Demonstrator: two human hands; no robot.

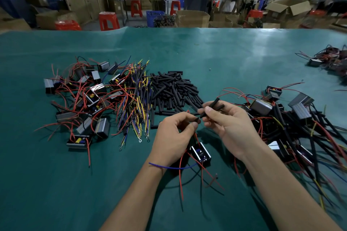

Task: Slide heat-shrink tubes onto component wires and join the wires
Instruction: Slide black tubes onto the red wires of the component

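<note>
**Tubes in hand above a loose module**

Both hands were raised over the green table [225, 52], close together near its middle. The right hand [228, 124] had its grip closed on black tubes [213, 108] — two, it seemed, though the pinch hid where they met — thumb and forefinger clamped on their lower ends, the upper ends fanning up and to the right. The left hand [173, 137] had its fingers curled, thumb and forefinger pinching something small and dark at the tip, probably a wire end; the view was too poor to be sure. Red wires [180, 174] ran down from that hand to a module [201, 153] lying on the table just below the two hands, and a blue wire [169, 167] crossed the left wrist.

Beyond the hands lay a tube pile [172, 90]. To its left sat a bundle of mixed wires [135, 103] with ring terminals, and further left a heap of modules [84, 99] with red leads. On the right, touching nothing in the hands, lay a tangle of sleeved modules [300, 124].
</note>
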